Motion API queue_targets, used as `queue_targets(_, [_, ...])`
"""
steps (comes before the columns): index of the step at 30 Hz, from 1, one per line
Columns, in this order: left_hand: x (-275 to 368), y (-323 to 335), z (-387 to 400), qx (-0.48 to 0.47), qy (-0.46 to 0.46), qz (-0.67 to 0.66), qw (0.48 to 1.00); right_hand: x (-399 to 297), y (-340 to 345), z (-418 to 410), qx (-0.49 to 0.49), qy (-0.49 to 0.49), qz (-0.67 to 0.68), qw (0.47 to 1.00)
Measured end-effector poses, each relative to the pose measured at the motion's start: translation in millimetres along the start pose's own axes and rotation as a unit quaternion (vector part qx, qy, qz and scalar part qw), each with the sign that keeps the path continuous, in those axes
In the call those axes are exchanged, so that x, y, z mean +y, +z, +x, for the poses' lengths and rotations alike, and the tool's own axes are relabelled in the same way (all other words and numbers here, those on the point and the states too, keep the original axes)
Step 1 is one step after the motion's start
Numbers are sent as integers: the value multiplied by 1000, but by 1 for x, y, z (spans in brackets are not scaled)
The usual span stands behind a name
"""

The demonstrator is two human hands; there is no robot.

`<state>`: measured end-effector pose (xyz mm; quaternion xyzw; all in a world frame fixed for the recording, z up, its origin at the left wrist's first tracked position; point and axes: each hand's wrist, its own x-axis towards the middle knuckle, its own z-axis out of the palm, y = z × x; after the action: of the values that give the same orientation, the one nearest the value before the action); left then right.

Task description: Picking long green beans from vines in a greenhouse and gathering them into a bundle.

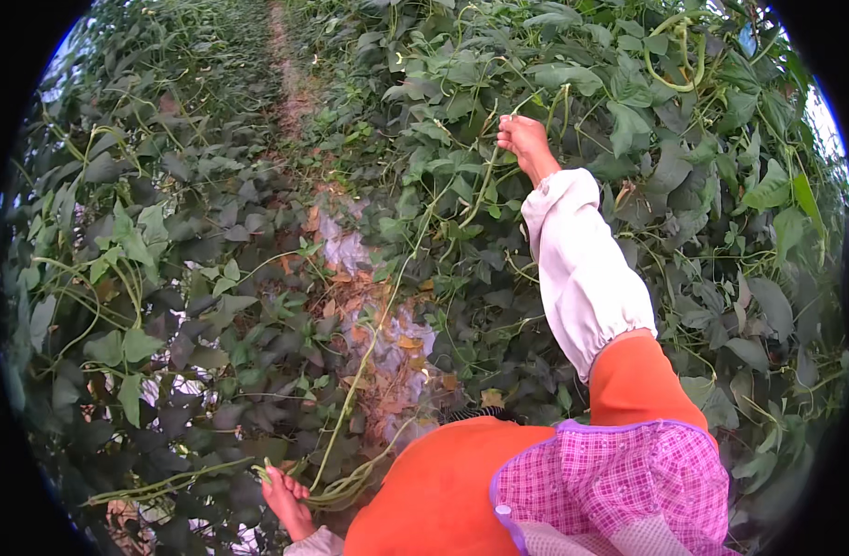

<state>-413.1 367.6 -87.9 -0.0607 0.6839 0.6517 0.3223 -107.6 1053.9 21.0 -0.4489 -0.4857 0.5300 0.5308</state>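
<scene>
A bunch of long, thin green bean pods (348,486) is in my left hand (285,493), low in the picture; its pods stick out on both sides of the fist. My right hand (523,139) is raised among the bean leaves at the upper middle, its fingers pinched together at a thin green stem or pod; which of the two I cannot tell. Just below it hangs a long green pod (485,182). One long thin vine or pod (375,333) runs from near my left hand up towards the foliage.
Dense climbing bean plants (209,174) stand on both sides of a narrow strip of soil with dry leaves and pale plastic sheeting (344,247). Curled green pods (695,76) hang at the upper right. More pods (129,285) hang at the left.
</scene>
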Motion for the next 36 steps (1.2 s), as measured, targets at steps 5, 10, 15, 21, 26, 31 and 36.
queue_targets(5, [-25, -62, 11, 50, 23, -110, 992, -43, 6, -45, 27, -80, -27, 996])
queue_targets(10, [-42, -132, 11, 156, 77, -192, 966, -56, -15, -79, -2, 2, -98, 995])
queue_targets(15, [-24, -74, 16, -8, 79, -194, 978, -44, -31, -131, 57, 3, -79, 995])
queue_targets(21, [11, 65, -21, -195, 61, -145, 968, -15, 35, -313, -159, -74, -201, 964])
queue_targets(26, [19, 129, -49, -391, 147, -97, 903, 4, 101, -469, -395, -237, -128, 878])
queue_targets(31, [27, 140, -73, -455, 156, -89, 872, -25, 106, -491, -396, -330, -138, 846])
queue_targets(36, [29, 127, -73, -550, 221, -247, 766, -60, 116, -513, -378, -437, -56, 814])
